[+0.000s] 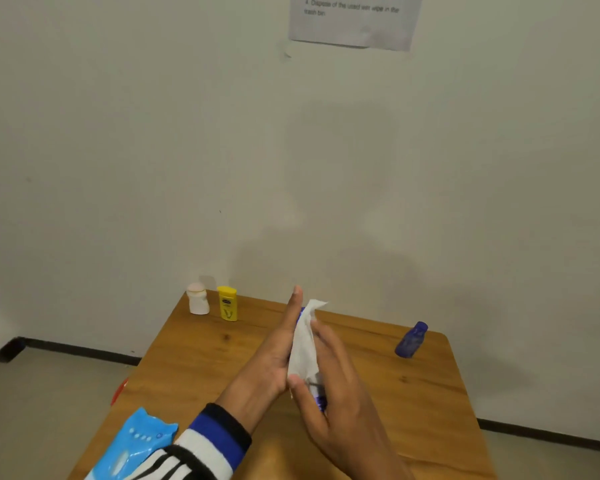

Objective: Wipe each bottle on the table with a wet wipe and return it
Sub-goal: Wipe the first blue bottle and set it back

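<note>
Above the middle of the wooden table (194, 358), both my hands meet around a white wet wipe (303, 348). My left hand (274, 355) stands on edge with its fingers straight, pointing away from me, and lies against the wipe's left side. My right hand (336, 393) holds the wipe from the right, thumb pressed on its lower end and fingers curved over its upper part. A dark blue object (320, 402) shows below the wipe, with a bit more at the top; most of it is hidden between the hands.
A white roll-on bottle (197, 298) and a yellow bottle (228, 303) stand at the table's far left corner. A small blue bottle (411, 340) stands far right. A light blue wipes pack (132, 441) lies near left. Beyond is a wall with a printed sheet (354, 19).
</note>
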Motion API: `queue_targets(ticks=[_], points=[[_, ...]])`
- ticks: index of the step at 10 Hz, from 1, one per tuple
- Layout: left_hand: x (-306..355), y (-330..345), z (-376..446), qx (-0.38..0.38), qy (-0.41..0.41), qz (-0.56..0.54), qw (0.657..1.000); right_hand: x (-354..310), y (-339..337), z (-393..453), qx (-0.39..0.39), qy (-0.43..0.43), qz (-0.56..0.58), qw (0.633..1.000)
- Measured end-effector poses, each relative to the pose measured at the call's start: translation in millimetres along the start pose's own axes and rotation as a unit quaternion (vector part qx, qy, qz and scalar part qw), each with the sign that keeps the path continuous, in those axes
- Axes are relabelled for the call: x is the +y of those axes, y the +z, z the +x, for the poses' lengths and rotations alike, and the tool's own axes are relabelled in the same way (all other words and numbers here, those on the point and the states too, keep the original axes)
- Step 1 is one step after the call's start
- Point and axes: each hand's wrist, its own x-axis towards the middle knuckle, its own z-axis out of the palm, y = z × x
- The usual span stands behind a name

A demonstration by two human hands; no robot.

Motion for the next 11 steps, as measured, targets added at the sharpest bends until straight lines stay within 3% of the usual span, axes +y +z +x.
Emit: queue_targets(ticks=[1, 2, 4, 5, 6, 7, 8, 9, 10, 11], points=[[0.3, -14.8, -3.2, 0.041, 0.059, 0.023, 0.997, -13.9, 15.1, 19.0, -0.071, 0.065, -0.018, 0.995], [16.4, -26.3, -4.9, 0.060, 0.021, 0.008, 0.998, -22.8, 28.4, 24.4, -0.134, 0.082, -0.103, 0.982], [39.2, -53.5, -5.2, 0.089, 0.021, -0.027, 0.995, -37.9, 30.9, -1.1, -0.249, -0.019, -0.312, 0.917], [-4.0, -47.5, -8.5, 0.086, 0.125, 0.000, 0.988, -39.0, 16.7, 10.8, -0.235, -0.012, -0.253, 0.938], [-47.8, -46.9, -0.3, -0.155, 0.214, -0.394, 0.880, -29.8, 5.3, 30.0, -0.194, 0.022, -0.141, 0.971], [-12.8, -32.5, -17.1, -0.006, 0.534, 0.162, 0.830, -28.2, -4.3, 36.9, -0.210, 0.041, -0.118, 0.970], [27.2, -19.3, -2.4, -0.019, 0.135, -0.110, 0.985, -28.2, -5.3, 27.3, -0.215, 0.055, -0.093, 0.971], [45.0, -9.9, -1.6, 0.101, 0.062, -0.057, 0.991, -27.3, -1.8, 13.2, -0.220, 0.097, -0.041, 0.970], [37.8, -2.6, -1.2, 0.129, 0.106, -0.012, 0.986, -23.8, -6.9, 20.0, -0.196, 0.151, 0.017, 0.969], [17.7, 5.2, 5.4, 0.094, 0.179, 0.028, 0.979, -11.9, -14.3, 43.8, -0.127, 0.161, 0.036, 0.978]])
